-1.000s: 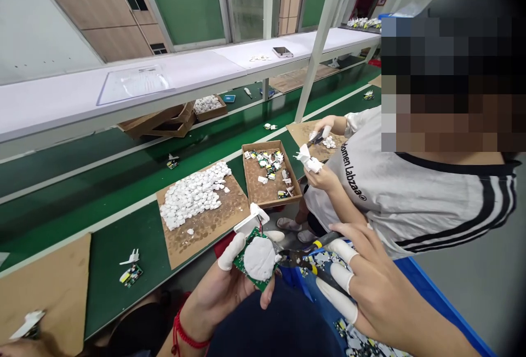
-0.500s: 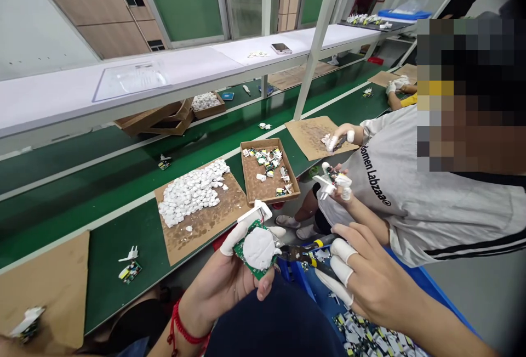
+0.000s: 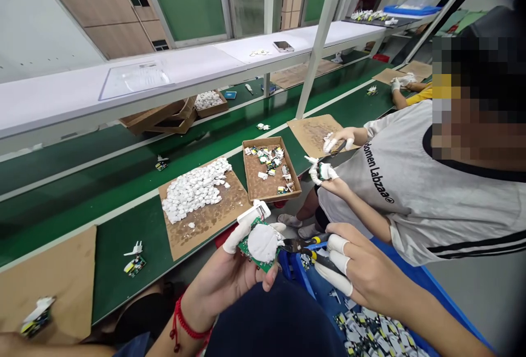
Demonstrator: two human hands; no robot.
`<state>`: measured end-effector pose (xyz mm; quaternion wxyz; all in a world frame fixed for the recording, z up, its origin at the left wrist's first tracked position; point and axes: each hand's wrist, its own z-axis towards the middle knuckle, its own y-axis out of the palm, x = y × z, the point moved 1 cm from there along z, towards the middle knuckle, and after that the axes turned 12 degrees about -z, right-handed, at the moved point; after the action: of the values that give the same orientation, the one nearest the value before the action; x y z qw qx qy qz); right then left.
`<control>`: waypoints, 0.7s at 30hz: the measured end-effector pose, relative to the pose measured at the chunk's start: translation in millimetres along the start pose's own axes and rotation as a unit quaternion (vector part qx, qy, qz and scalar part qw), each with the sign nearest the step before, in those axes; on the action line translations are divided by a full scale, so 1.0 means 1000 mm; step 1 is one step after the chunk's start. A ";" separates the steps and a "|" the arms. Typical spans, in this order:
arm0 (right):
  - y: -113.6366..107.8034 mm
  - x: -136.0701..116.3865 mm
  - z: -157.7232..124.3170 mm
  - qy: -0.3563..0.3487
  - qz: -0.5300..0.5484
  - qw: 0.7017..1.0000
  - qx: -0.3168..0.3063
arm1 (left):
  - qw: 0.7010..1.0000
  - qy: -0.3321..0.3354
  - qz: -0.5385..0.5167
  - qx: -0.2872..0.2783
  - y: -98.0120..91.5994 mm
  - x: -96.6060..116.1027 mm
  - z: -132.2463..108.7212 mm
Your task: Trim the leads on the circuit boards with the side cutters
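Note:
In my left hand point(image 3: 242, 261) is a green circuit board point(image 3: 245, 248), its face mostly covered by a round lump of white putty point(image 3: 263, 243). A white plug piece point(image 3: 255, 210) sticks up at the board's far edge. White finger covers are on several of my fingers. My right hand point(image 3: 353, 264) is closed around cutting pliers point(image 3: 314, 253) with black jaws and yellow-marked handles. The jaws touch the right edge of the putty and board; whether they grip anything there I cannot tell.
Left of centre, cardboard point(image 3: 222, 211) carries many white putty lumps point(image 3: 193, 190). A cardboard tray point(image 3: 295, 195) holds boards. Below right, a blue bin point(image 3: 435, 285) is full of boards. At right, a co-worker point(image 3: 394, 181) handles a board and pliers. A white shelf point(image 3: 184, 69) spans behind.
My hands and the board have barely moved, and the pliers remain at the putty's edge. The co-worker's nearer hand has turned the board it holds and shifted slightly up and left.

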<state>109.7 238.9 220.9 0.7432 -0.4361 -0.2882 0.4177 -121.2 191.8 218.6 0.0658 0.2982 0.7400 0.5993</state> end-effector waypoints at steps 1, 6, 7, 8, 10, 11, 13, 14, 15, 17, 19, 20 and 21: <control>0.002 0.000 -0.001 0.005 0.012 1.000 -0.002 | 1.000 0.001 -0.005 -0.003 0.000 -0.001 0.001; 0.010 -0.008 -0.001 0.041 0.105 0.993 0.039 | 0.999 0.015 -0.027 -0.017 0.002 -0.006 0.004; 0.012 -0.010 -0.001 0.049 0.130 0.989 0.050 | 0.999 0.017 -0.035 -0.015 0.002 -0.006 0.004; 0.013 -0.013 -0.001 0.057 0.151 0.985 0.059 | 0.999 0.019 -0.040 -0.012 0.002 -0.007 0.004; 0.016 -0.019 -0.001 0.072 0.180 0.978 0.076 | 0.999 0.018 -0.047 -0.009 0.003 -0.008 0.005; 0.018 -0.022 -0.002 0.079 0.186 0.976 0.084 | 0.999 0.019 -0.049 -0.007 0.003 -0.008 0.006; 0.024 -0.026 -0.009 0.104 0.200 0.969 0.096 | 0.999 0.019 -0.039 -0.003 0.001 -0.009 0.008; 0.029 -0.028 -0.015 0.129 0.212 0.963 0.102 | 0.999 0.024 -0.031 0.000 0.000 -0.008 0.010; 0.036 -0.030 -0.024 0.175 0.226 0.952 0.108 | 0.999 0.031 -0.023 0.005 -0.001 -0.008 0.012; 0.058 -0.032 -0.048 0.306 0.253 0.910 0.118 | 0.999 0.050 -0.008 0.017 -0.006 -0.007 0.016; 0.087 -0.036 -0.081 0.461 0.261 0.839 0.123 | 0.997 0.063 -0.006 0.045 -0.015 -0.005 0.020; 0.101 -0.038 -0.098 0.503 0.249 0.819 0.120 | 0.996 0.067 -0.004 0.063 -0.020 -0.004 0.021; 0.116 -0.040 -0.115 0.548 0.233 0.794 0.126 | 0.994 0.070 0.004 0.085 -0.027 -0.003 0.022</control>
<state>138.8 188.3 63.3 0.7053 -0.5485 0.3324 0.3020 -118.8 206.6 186.8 -0.0141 0.2630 0.7900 0.5537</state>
